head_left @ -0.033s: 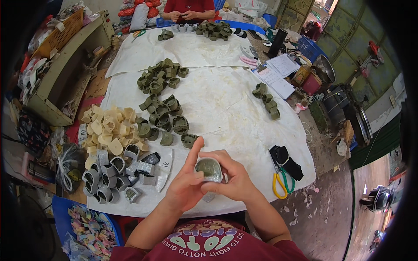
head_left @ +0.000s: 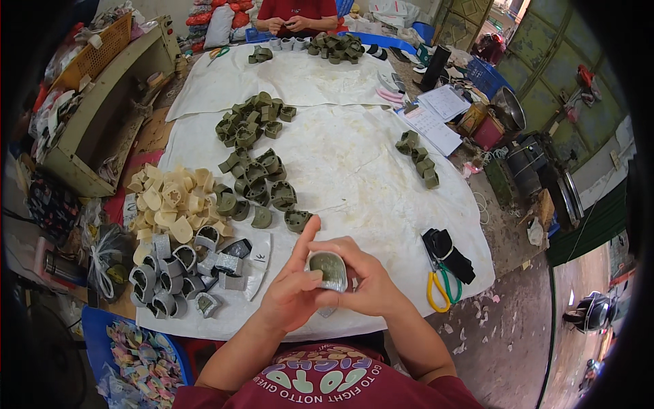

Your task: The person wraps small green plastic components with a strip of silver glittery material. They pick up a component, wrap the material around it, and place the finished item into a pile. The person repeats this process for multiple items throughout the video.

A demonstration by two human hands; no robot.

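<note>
A chunky D-shaped shoe heel [head_left: 328,267], olive green on its flat face with a glittery silver wrap round its side, is held between my two hands above the near edge of the table. My right hand [head_left: 362,276] curls round its right side, closed on it. From the left, my left hand [head_left: 291,286] presses its thumb against the lower left edge, with the index finger stretched up and away. Several silver-wrapped heels [head_left: 167,279] lie to the left of my hands. Plain green heels [head_left: 255,180] form a loose row beyond them.
Beige heel pieces [head_left: 178,198] are heaped at the left. Scissors [head_left: 438,290] with yellow and green handles and black cloth strips [head_left: 449,253] lie at the right edge. More green heels [head_left: 418,158] and papers [head_left: 430,123] are farther right. Across the table another person [head_left: 296,17] handles something small.
The heel has tilted slightly in my fingers, and my left thumb has shifted a little to the right on it. The things on the table stay as they were.
</note>
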